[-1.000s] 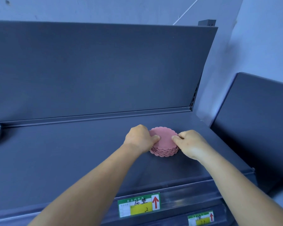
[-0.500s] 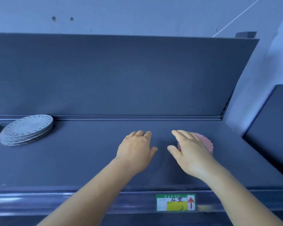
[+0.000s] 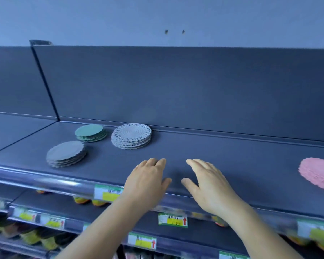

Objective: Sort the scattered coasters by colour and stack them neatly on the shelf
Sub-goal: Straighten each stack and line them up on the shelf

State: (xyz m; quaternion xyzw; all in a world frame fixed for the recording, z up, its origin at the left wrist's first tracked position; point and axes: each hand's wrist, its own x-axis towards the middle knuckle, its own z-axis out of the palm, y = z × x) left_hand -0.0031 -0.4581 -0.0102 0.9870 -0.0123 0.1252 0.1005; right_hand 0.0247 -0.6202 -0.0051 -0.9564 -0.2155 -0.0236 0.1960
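Observation:
Four coaster stacks stand on the dark top shelf (image 3: 223,161). A green stack (image 3: 90,133) sits at the back left, a white lacy stack (image 3: 131,136) to its right, and a grey stack (image 3: 66,153) nearer the front edge. A pink stack (image 3: 318,173) lies at the far right, partly cut off by the frame. My left hand (image 3: 148,181) and my right hand (image 3: 208,184) hover over the shelf's middle with relaxed fingers, holding nothing and touching no stack.
The shelf's back panel (image 3: 176,86) rises behind the stacks, with a vertical divider (image 3: 45,81) at the left. Price labels (image 3: 173,219) line the front rails. Lower shelves (image 3: 45,236) hold blurred packaged goods.
Both hands let go of the pink stack and drew away to the left. The view swung left, bringing the green, white and grey stacks into sight.

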